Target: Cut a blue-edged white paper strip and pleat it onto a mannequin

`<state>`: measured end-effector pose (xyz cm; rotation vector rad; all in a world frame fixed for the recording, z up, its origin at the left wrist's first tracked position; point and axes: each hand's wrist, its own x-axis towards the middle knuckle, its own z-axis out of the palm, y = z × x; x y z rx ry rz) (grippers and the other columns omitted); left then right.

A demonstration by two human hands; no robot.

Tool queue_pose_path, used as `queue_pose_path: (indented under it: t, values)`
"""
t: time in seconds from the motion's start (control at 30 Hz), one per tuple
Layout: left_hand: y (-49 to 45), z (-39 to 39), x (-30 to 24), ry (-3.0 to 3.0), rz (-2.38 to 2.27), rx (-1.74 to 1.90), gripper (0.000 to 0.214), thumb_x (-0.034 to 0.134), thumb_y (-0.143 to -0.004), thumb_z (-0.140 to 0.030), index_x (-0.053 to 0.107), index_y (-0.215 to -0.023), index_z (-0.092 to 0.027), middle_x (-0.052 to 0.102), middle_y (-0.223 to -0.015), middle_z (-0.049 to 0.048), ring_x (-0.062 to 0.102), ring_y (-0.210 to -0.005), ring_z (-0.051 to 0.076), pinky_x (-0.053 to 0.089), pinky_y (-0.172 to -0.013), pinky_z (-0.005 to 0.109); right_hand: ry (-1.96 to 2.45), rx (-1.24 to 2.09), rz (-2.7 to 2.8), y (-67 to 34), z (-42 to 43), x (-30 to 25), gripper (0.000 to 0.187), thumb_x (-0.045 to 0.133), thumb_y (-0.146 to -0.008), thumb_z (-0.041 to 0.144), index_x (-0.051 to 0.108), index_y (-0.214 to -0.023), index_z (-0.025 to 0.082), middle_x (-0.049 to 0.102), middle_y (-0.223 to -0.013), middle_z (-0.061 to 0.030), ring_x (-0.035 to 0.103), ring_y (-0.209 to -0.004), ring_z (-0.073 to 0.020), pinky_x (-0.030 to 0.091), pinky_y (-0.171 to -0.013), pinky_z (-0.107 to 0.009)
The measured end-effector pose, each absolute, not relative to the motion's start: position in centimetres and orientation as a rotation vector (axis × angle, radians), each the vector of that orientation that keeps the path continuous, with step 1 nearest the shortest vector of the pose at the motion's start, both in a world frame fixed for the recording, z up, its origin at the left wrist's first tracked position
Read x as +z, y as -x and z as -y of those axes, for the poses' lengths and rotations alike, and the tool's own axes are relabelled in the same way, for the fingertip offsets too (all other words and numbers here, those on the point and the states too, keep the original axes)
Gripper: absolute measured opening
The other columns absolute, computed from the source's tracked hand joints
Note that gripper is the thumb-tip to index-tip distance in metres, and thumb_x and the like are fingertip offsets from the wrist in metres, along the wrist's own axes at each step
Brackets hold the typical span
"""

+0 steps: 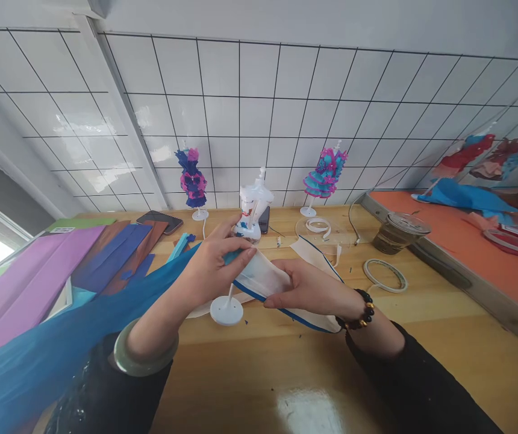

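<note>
White paper-like strip with a blue edge stretches between two bare hands at the centre of the frame, above the wooden table. The left hand pinches its upper left end, thumb against the near face; the right hand grips it farther right, fingers closed with the thumb along the lower edge. Its tail loops down beyond the right wrist. Just behind the left fingertips stands a small white mannequin, its round base below the hands. Blue sheeting sweeps across the lower left, near purple sheets. A tape roll and lidded cup sit right of centre.
</note>
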<state>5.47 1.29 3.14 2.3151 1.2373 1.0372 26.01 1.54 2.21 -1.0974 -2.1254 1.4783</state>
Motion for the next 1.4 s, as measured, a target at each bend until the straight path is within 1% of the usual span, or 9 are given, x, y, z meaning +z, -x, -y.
queue_pose_path:
  t: [0.2, 0.3, 0.43, 0.67, 0.87, 1.0, 1.1, 1.2, 1.4]
  values:
    - [-6.1, -1.3, 2.6, -2.334, -1.191, 1.025, 0.023, 0.049, -0.088, -0.031, 0.068, -0.084, -0.020, 0.055, -0.121, 0.0080, 0.041, -0.127, 0.024, 0.037, -0.100, 0.035, 1.072, 1.297, 2.068, -26.8, -1.5, 2.7, 0.026, 0.062, -0.079, 0.044, 0.060, -0.085, 0.019, 0.057, -0.078, -0.0005, 0.051, -0.068, -0.0131, 0.041, -0.060, -0.025]
    - [-6.4, -1.2, 2.3, -2.317, -1.183, 0.990, 0.023, 0.049, -0.088, -0.033, 0.069, -0.086, -0.021, 0.055, -0.121, 0.0080, 0.037, -0.129, 0.025, 0.034, -0.103, 0.036, 1.039, 1.304, 1.926, -26.5, -1.6, 2.4, 0.026, 0.058, -0.082, 0.043, 0.061, -0.090, 0.018, 0.060, -0.083, -0.0025, 0.052, -0.072, -0.0135, 0.042, -0.063, -0.025]
    - [-6.7, -1.2, 2.2, -2.287, -1.175, 0.978, 0.025, 0.049, -0.088, -0.035, 0.069, -0.085, -0.021, 0.053, -0.125, 0.0087, 0.038, -0.129, 0.026, 0.034, -0.103, 0.036, 1.052, 1.276, 1.862, -26.1, -1.6, 2.1, 0.024, 0.057, -0.083, 0.041, 0.061, -0.084, 0.017, 0.056, -0.072, -0.0001, 0.046, -0.062, -0.0107, 0.037, -0.055, -0.023]
    - [-6.3, -1.5, 2.3, -2.197, -1.121, 1.010, 0.020, 0.056, -0.084, -0.037, 0.066, -0.077, -0.021, 0.060, -0.107, 0.0067, 0.042, -0.125, 0.024, 0.037, -0.099, 0.034, 1.078, 1.207, 1.887, -26.5, -1.4, 2.7, 0.021, 0.052, -0.087, 0.038, 0.062, -0.090, 0.019, 0.059, -0.077, -0.0001, 0.049, -0.065, -0.0109, 0.039, -0.056, -0.022]
    - [-5.9, -2.0, 1.9, -2.161, -1.102, 1.016, 0.005, 0.059, -0.081, -0.024, 0.063, -0.079, -0.022, 0.062, -0.100, 0.0035, 0.049, -0.116, 0.022, 0.035, -0.100, 0.035, 1.117, 1.179, 1.921, -27.3, -1.8, 2.7, 0.024, 0.050, -0.088, 0.041, 0.061, -0.088, 0.019, 0.054, -0.074, 0.0005, 0.044, -0.061, -0.0101, 0.036, -0.052, -0.021]
    - [-5.6, -2.4, 1.6, -2.115, -1.060, 1.025, 0.008, 0.055, -0.080, -0.019, 0.059, -0.074, -0.021, 0.060, -0.102, 0.0041, 0.055, -0.102, 0.019, 0.042, -0.090, 0.034, 1.041, 1.305, 1.808, -27.7, -2.1, 2.4, 0.025, 0.052, -0.087, 0.044, 0.058, -0.087, 0.019, 0.052, -0.073, 0.0014, 0.044, -0.059, -0.0089, 0.036, -0.052, -0.021]
    - [-5.6, -2.6, 1.2, -2.084, -1.055, 1.048, 0.013, 0.056, -0.078, -0.018, 0.052, -0.066, -0.020, 0.059, -0.105, 0.0045, 0.054, -0.107, 0.022, 0.040, -0.092, 0.037, 1.038, 1.340, 1.786, -27.7, -2.1, 2.4, 0.026, 0.054, -0.085, 0.045, 0.059, -0.087, 0.019, 0.051, -0.071, 0.0017, 0.044, -0.058, -0.0086, 0.035, -0.050, -0.021]
    - [-5.8, -2.6, 1.0, -2.022, -1.090, 1.083, 0.014, 0.060, -0.074, -0.017, 0.046, -0.072, -0.021, 0.059, -0.109, 0.0050, 0.051, -0.113, 0.023, 0.040, -0.093, 0.037, 1.054, 1.365, 1.829, -27.4, -2.1, 2.3, 0.027, 0.055, -0.085, 0.045, 0.059, -0.086, 0.019, 0.051, -0.068, 0.0021, 0.043, -0.055, -0.0083, 0.032, -0.048, -0.020]
    - [-6.4, -2.5, 0.5, -1.804, -1.055, 1.101, 0.044, 0.063, -0.072, -0.017, 0.042, -0.110, -0.024, 0.050, -0.127, 0.0090, 0.058, -0.078, 0.012, 0.048, -0.067, 0.027, 1.041, 1.263, 1.934, -26.5, -2.0, 1.8, 0.025, 0.055, -0.085, 0.043, 0.060, -0.085, 0.018, 0.050, -0.068, 0.0021, 0.040, -0.057, -0.0086, 0.031, -0.050, -0.021]
